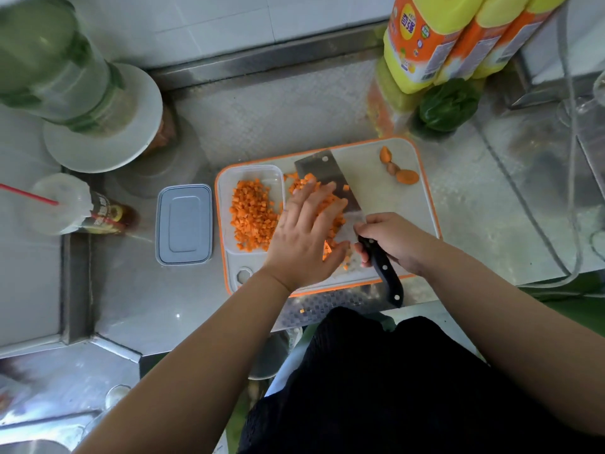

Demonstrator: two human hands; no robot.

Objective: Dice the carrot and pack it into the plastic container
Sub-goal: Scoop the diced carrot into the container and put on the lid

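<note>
beside the half-filled container [250,173], left grip [306,237] spread over diced carrot [330,204], right grip [391,239] clutching cleaver [327,176].

Kitchen: steel counter [262,119], tiled wall [229,24], cutting board [393,198], cleaver [324,172], detergent bottles [435,37].

A shiny embossed steel worktop [278,113] carries a matt white plastic cutting board [393,198] with orange rim, a clear plastic container [252,175], and a dull steel cleaver [324,172] with glossy black handle.
</note>
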